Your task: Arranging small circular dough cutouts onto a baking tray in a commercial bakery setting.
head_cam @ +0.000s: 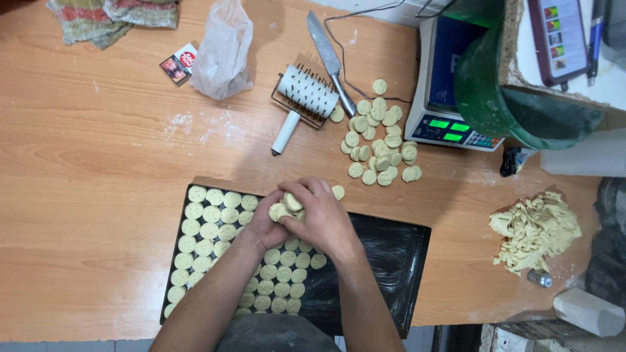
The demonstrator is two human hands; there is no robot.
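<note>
Resting in the cupped fingers of both hands, a few small pale round dough discs (287,206) sit above the far edge of the black rectangular baking tray (391,261). Left hand (266,225) and right hand (321,218) clasp them together. More loose discs (378,140) lie toward the wooden table's (98,163) far edge, beside a spiked white roller (303,98).

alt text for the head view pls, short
Both hands, left hand and right hand, hold a few small round dough discs over a black baking tray part-filled with rows of discs. More discs, a spiked roller, a knife and a scale lie on the wooden table.
</note>
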